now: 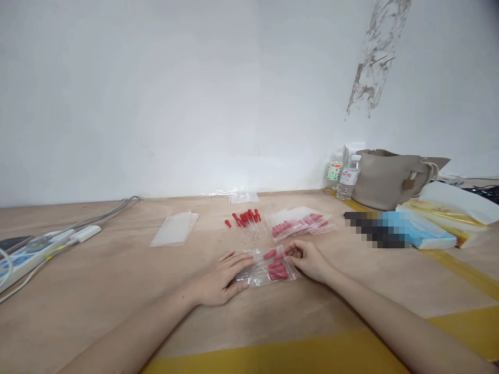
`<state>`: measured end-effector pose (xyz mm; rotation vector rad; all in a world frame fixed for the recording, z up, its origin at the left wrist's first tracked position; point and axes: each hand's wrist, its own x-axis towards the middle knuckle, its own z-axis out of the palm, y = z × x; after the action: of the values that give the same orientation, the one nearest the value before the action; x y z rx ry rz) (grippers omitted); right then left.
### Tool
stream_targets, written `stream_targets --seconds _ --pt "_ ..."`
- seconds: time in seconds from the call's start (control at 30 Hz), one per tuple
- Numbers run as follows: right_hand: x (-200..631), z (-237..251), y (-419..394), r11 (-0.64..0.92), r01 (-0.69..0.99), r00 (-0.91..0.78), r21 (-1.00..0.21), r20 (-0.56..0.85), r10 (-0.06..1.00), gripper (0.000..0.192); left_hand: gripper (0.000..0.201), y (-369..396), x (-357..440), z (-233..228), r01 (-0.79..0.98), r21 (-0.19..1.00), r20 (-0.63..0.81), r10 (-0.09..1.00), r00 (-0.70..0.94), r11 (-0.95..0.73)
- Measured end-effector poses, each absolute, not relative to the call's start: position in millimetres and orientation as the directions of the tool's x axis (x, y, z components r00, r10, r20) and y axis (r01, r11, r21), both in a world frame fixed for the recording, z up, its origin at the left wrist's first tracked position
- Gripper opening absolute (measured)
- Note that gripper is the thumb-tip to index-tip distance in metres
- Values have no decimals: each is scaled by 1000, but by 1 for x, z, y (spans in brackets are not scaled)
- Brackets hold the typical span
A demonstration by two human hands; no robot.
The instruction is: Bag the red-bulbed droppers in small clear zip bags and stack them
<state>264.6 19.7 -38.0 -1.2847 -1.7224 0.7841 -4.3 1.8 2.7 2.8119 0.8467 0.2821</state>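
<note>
Left hand lies flat and open, palm down, fingers pressing the left end of a clear plastic bag of red-capped droppers on the bench. Right hand pinches the bag's right end, fingers curled shut on it. Behind lie loose droppers, filled bags and empty bags
</note>
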Motion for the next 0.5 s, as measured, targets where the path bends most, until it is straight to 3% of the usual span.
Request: stream_targets --seconds 0.3,0.5 --pt "261 -35 15 278 243 -278 -929 207 938 23 43 2 -5 2 517 216 128 549 826 -828" --pt "269 -30 21 137 363 -20 -922 140 990 36 39 3 -6 1 525 208 115 554 825 -825"
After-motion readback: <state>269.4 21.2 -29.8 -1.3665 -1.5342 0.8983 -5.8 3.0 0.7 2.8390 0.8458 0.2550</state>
